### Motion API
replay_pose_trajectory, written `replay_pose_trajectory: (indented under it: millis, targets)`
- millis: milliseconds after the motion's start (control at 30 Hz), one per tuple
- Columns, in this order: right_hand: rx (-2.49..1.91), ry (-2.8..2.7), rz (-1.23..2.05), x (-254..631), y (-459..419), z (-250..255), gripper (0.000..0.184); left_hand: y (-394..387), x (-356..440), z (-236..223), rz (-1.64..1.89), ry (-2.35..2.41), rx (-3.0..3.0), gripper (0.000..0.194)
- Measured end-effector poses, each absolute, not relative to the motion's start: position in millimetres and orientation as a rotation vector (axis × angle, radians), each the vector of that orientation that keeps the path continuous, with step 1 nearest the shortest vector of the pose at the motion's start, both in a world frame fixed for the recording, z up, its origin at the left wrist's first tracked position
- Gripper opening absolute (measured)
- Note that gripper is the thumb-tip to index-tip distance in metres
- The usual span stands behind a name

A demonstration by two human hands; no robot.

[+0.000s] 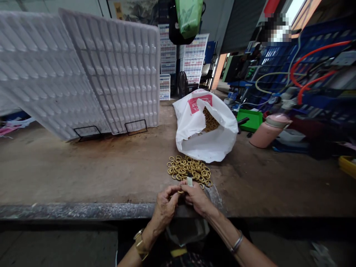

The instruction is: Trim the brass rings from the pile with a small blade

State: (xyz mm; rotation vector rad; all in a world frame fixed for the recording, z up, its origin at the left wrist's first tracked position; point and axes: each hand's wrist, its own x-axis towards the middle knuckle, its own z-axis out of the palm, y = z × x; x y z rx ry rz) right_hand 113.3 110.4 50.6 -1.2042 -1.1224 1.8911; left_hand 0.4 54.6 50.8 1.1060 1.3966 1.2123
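Observation:
My left hand (pixel 166 204) is closed in a pinch at the table's front edge, gripping a brass-coloured ring (pixel 180 192). Against the same ring works my right hand (pixel 198 197), its fingers closed on a small tool with a pale, flat end (pixel 190 181). The rest of that tool is hidden in the fingers. Just beyond both hands lies a loose pile of brass rings (pixel 185 168). Behind the pile a white woven sack (pixel 191 129) lies with its mouth towards me, and many more rings (pixel 210 120) show inside it.
Ribbed white plastic trays (pixel 128 74) stand upright on black wire stands (pixel 136 127) at the left of the wooden table (pixel 83 174). To the right are a pink bottle (pixel 267 131), a green tray (pixel 250 120) and orange hoses (pixel 302 89). White crates (pixel 191 66) are stacked behind.

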Motion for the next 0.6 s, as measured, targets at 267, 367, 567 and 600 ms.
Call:
replay_pose_trajectory:
  millis: [267, 367, 567, 600]
  targets:
    - [-1.256, -1.497, 1.466, 110.3, 114.9, 39.9, 0.023, 57.8, 3.0, 53.6, 1.224, 1.431, 0.984, 0.023]
    - [-1.26, -1.62, 1.368, 109.5, 117.2, 37.6, 0.021, 57.7, 2.9, 56.0, 1.161, 1.415, 0.919, 0.027]
    - [-1.261, -1.634, 1.387, 110.2, 116.7, 36.2, 0.022, 56.7, 1.6, 57.2, 1.087, 1.327, 0.826, 0.033]
    - [-1.256, -1.639, 1.393, 110.2, 116.4, 36.2, 0.023, 56.5, 1.3, 57.0, 1.089, 1.32, 0.813, 0.033]
